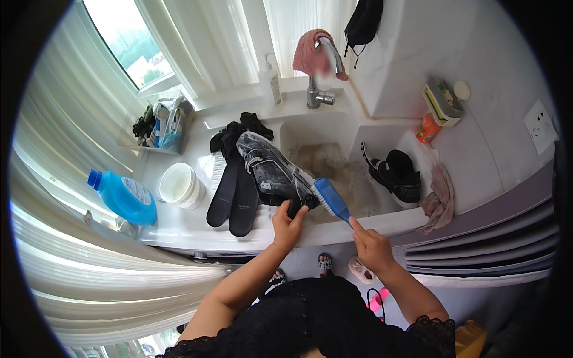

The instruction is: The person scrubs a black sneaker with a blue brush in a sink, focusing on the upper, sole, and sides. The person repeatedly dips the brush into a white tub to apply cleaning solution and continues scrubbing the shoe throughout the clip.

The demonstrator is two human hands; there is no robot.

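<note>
While the left hand [288, 219] grips the heel of a soapy black shoe [274, 175] over the near edge of the sink [334, 173], the right hand [371, 246] pinches the handle of a blue brush [332, 199] against its side. The wet shoe could slip into the dirty water. Two black insoles [233, 194] lie left, and another shoe [395, 173] sits right.

The black shoe [274, 173] is coated in pale soap film and lies tilted on its side over the left rim of the sink, its heel end gripped from below and its toe pointing up and away. The blue scrubbing brush [331, 199], long-handled with white bristles, rests against the shoe's heel end, handle angled down to the right.
</note>
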